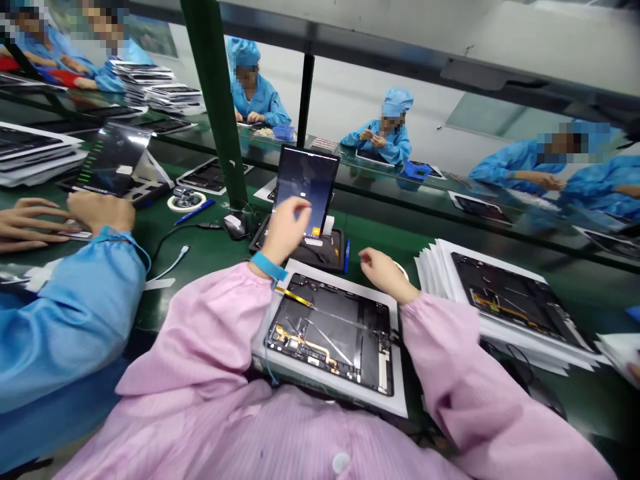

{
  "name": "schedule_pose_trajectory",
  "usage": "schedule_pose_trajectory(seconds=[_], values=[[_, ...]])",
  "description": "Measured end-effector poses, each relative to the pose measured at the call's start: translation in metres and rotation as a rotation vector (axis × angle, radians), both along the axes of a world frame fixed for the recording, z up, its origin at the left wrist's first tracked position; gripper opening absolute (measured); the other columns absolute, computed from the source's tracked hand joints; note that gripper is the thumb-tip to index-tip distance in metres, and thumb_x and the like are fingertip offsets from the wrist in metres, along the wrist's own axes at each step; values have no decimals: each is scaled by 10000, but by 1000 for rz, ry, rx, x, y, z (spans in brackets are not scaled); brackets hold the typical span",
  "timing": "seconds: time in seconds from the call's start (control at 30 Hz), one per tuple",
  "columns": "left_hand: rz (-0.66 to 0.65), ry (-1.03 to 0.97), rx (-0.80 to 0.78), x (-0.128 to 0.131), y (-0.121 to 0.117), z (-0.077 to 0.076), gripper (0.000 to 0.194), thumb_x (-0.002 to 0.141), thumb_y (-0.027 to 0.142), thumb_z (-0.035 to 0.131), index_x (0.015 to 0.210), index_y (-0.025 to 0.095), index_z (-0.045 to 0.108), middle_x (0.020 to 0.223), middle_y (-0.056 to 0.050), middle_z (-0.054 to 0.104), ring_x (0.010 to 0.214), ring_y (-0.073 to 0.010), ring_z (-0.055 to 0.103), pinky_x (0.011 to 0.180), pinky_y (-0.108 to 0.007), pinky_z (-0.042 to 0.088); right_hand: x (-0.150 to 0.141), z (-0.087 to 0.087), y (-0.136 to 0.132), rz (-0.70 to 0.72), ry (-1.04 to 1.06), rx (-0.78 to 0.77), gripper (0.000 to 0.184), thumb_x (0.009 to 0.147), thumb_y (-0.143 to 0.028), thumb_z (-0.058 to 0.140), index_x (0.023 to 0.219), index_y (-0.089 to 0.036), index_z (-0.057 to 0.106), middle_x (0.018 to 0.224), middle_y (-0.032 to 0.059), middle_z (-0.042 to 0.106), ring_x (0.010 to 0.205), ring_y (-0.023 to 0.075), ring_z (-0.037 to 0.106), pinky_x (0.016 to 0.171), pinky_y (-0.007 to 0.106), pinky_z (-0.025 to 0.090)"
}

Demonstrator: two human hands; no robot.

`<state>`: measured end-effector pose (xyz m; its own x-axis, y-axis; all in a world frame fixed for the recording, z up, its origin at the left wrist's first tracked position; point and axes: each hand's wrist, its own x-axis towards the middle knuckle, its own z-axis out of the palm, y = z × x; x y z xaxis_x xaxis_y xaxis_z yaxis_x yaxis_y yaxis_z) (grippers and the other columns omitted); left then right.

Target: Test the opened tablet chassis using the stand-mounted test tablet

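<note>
My left hand (287,230) is raised to the lit screen of an upright tablet (306,188) that leans in a black stand (320,248); its fingers reach onto the glass and partly blur. My right hand (383,272) hovers with loosely curled fingers over the far edge of an opened tablet panel (333,333), which lies on a white sheet (400,400) close in front of me, its gold flex cables and black inner parts showing. Nothing shows in the right hand. A blue strap circles my left wrist.
A stack of similar panels on white sheets (505,300) lies to the right. At left a co-worker's blue sleeve (65,313) and hands rest by another propped tablet (113,160). A green post (215,100), cables and a blue pen (195,212) stand behind. Other workers sit across the bench.
</note>
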<state>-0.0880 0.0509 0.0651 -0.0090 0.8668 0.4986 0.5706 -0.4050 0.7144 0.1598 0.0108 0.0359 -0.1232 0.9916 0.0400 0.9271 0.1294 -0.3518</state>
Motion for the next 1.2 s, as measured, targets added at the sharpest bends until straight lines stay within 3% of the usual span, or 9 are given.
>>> schedule_pose_trajectory(seconds=[0.13,0.27,0.43,0.53,0.63,0.73,0.87,1.0,1.2], values=[[308,125,-177,-55,40,-22,389,806,141,460,1172,79,575,1196,-170,608,1125,-254,543,1006,-383,399,-24,-25,36,-108,9,9,403,870,-157,477,1249,-22,503,1013,203,658,961,281,625,857,380,456],[289,272,-372,-72,58,-49,363,745,215,580,1081,107,663,1162,-180,624,1145,-335,505,984,-444,395,-27,-27,37,-73,62,23,387,776,-120,537,1156,-85,607,968,174,671,911,297,626,824,389,451],[284,319,-336,-68,64,-61,327,754,410,629,948,157,699,1086,-151,640,1115,-339,484,934,-426,415,-7,23,9,-56,240,87,259,802,-194,427,891,-159,668,776,72,650,755,212,609,707,318,468],[300,363,-345,-69,62,-61,323,776,410,615,978,168,680,1080,-133,635,1091,-308,498,939,-401,408,7,62,-29,36,688,78,294,841,-285,404,994,-177,630,674,24,588,609,170,557,568,281,448],[330,377,-295,-66,51,-52,438,780,447,606,1096,144,629,1160,-149,601,1136,-316,477,987,-426,370,14,78,-73,103,1082,63,220,767,-285,625,974,-213,617,684,4,601,651,165,564,594,270,450],[221,387,-226,-50,26,-32,452,788,447,587,1127,149,608,1186,-131,602,1145,-306,487,989,-416,373,17,56,-105,-54,1098,82,143,799,-309,680,767,-211,581,574,-31,529,533,120,491,532,239,409],[-225,400,-353,-16,-19,-13,266,781,379,578,916,168,666,928,-57,692,868,-209,614,806,-300,460,28,-3,-122,-238,1194,-82,325,907,-495,493,780,-205,570,412,-75,355,366,102,321,398,226,272],[-542,526,-512,9,-46,-21,202,759,371,598,776,177,654,751,-17,688,684,-161,610,636,-251,430,41,-42,-121,-241,1177,-114,293,873,-508,533,893,-216,535,660,-7,580,557,141,518,462,230,341],[-587,760,-590,18,-53,-39,261,702,434,669,786,196,601,754,0,672,646,-153,579,542,-248,330,44,-56,-125,-262,780,156,133,789,-266,652,856,-211,551,743,-19,585,659,144,561,628,268,426]])
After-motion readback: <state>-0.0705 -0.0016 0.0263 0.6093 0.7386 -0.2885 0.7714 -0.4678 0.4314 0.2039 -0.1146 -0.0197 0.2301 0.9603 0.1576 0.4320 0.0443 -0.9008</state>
